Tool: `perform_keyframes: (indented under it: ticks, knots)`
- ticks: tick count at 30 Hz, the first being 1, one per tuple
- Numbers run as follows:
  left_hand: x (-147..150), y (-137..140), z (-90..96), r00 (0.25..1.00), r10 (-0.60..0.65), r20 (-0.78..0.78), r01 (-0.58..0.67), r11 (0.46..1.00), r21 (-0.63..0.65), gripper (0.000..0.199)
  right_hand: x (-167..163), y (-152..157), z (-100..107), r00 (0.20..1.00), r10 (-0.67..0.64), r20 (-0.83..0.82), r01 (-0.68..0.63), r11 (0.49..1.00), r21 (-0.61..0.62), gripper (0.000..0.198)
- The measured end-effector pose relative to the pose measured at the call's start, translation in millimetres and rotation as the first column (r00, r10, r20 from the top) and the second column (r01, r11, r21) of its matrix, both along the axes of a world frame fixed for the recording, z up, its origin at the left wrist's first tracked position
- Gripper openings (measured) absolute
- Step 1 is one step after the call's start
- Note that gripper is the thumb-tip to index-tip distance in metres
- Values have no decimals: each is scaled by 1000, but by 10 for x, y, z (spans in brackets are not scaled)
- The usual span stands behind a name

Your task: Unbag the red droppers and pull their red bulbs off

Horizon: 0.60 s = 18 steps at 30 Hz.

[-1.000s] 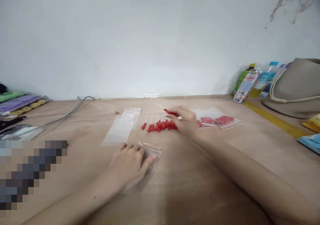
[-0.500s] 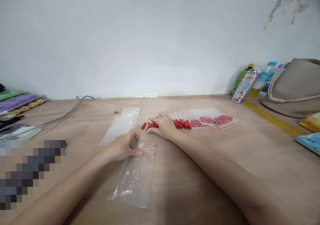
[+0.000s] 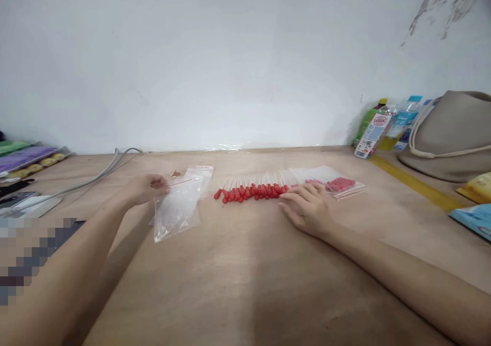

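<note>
Red-bulbed droppers (image 3: 251, 191), over a dozen but too crowded to count, lie in one row on the surface (image 3: 215, 284). The left hand (image 3: 148, 188) has one clear zip bag (image 3: 164, 228) in its grip; the right hand (image 3: 309, 209) is at the row's right end, whether holding anything I cannot tell.

The left hand (image 3: 149, 188) has moved the clear bag (image 3: 171, 224) farther left.
</note>
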State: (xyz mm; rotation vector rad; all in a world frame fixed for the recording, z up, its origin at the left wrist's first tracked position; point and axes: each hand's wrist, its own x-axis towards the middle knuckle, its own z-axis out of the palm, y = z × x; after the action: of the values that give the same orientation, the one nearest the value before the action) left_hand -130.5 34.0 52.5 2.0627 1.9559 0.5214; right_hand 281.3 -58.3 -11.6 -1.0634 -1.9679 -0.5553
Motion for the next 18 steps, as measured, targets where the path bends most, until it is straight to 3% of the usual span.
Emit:
perform_keyframes:
  ticks: [3,5,7,10,13,18]
  knots:
    - [28,177,-49,998,2,-55,1,998,68,24,257,-21,-23,994,-108,16,108,994,33,10]
    - [108,230,-69,996,26,-88,-11,986,167,32,386,-5,-30,980,-196,21,195,981,7,14]
    - [247,212,-102,993,56,-103,-25,960,280,41,482,23,-39,959,-281,38,283,958,-50,22]
    - [575,75,-182,995,-16,-95,49,937,347,31,571,73,-73,932,-353,86,363,920,-148,33]
    - [960,-61,-259,983,-167,-76,181,956,232,27,608,119,-131,916,-379,131,400,884,-240,39]
    - [1344,28,-326,996,-93,13,92,993,78,29,636,170,-206,895,-417,159,446,842,-303,41]
